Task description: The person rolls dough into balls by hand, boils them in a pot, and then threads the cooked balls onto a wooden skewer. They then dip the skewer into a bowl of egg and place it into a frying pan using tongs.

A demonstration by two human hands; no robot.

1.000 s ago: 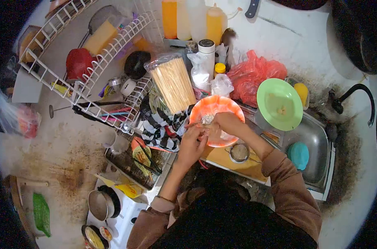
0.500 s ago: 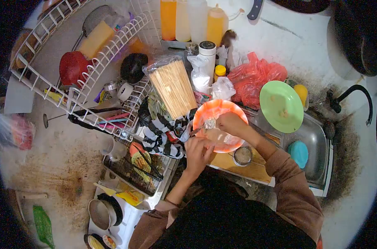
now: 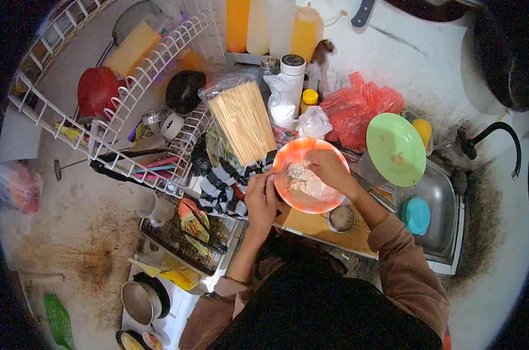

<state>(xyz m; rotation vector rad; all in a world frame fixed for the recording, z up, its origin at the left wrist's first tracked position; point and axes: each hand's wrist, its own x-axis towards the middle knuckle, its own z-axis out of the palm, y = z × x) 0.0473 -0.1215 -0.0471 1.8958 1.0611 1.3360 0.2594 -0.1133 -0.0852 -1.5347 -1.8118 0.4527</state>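
An orange-and-white bowl (image 3: 338,195) holds pale, floury powder (image 3: 314,188). At its left rim my left hand (image 3: 261,201) is closed on the handle of a spoon, which reaches in over the powder. A white-coated lump (image 3: 297,170) sits at the spoon's inner end. My right hand (image 3: 329,169) is inside the bowl's far right part, fingers pinched together close beside the lump. What those fingertips hold, if anything, I cannot tell. Just below the bowl, a small round strainer (image 3: 341,219) lies on the wooden board (image 3: 305,223).
A pack of wooden skewers (image 3: 243,122) leans behind my left hand. Right of the bowl, a green plate (image 3: 396,150) overlaps the sink (image 3: 442,204), near a turquoise container (image 3: 416,216). A red plastic bag (image 3: 360,111) lies behind. On the left are a dish rack (image 3: 116,125) and a greasy tray (image 3: 209,265).
My left hand has shifted slightly left and up to the bowl's rim, its fingers drawn together. My right hand has moved slightly, with its fingertips now near the coated lump.
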